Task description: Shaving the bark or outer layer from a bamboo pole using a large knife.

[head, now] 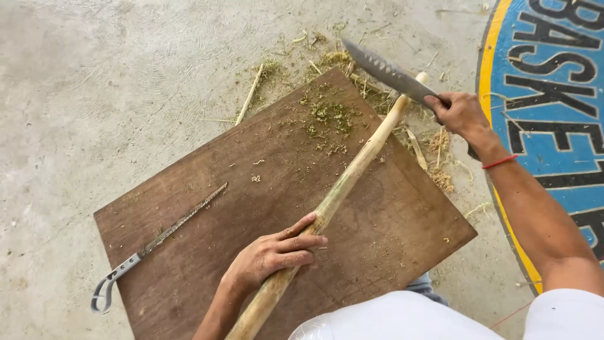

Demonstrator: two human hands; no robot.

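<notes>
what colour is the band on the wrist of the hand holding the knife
Red: a thin red string band on the right hand's wrist, seen in the head view.

An outdoor work spot on a painted sports court; bare concrete floor (pixel 94 75), blue-and-yellow court marking (pixel 553 82)

Painted floor sign (pixel 553 94), upper right corner of the concrete floor (pixel 94 94).
Round in outline, cut off by the right edge; blue field, yellow border, heavy black lettering; no packages, labels or screens.
</notes>
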